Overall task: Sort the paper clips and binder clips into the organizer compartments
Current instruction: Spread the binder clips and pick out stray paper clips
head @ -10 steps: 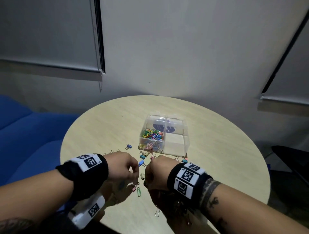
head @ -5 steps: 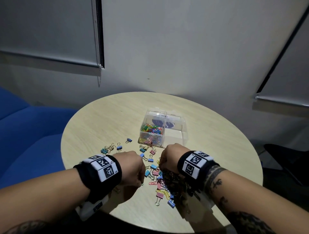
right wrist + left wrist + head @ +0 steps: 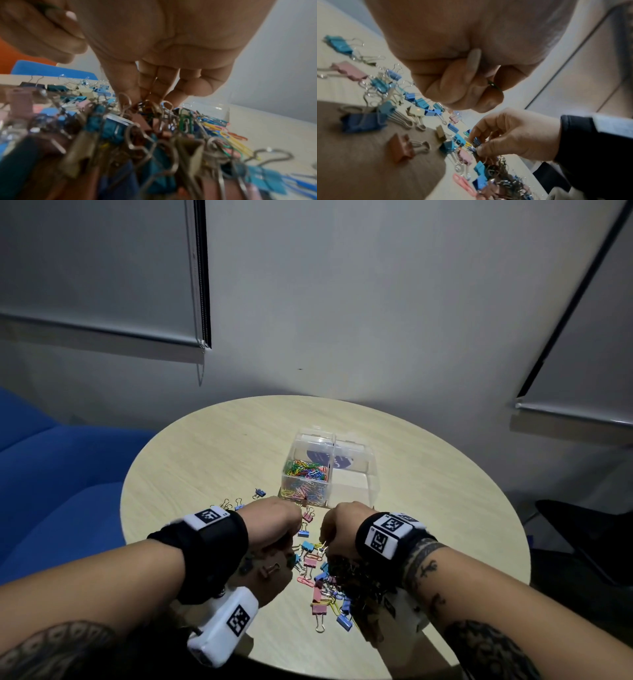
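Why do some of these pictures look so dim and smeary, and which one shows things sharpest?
Head view: sharpest, though the room is dim and the hands cast dark shadows over the clip pile on the table. Left wrist view: near binder clips are smeared, the left hand looms large. Right wrist view: foreground clips are a blurred tangle; only the right hand reads fairly clearly.

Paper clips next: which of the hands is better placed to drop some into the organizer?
Probably the left hand: it already pinches a green paper clip, nearest the organizer compartment holding paper clips.
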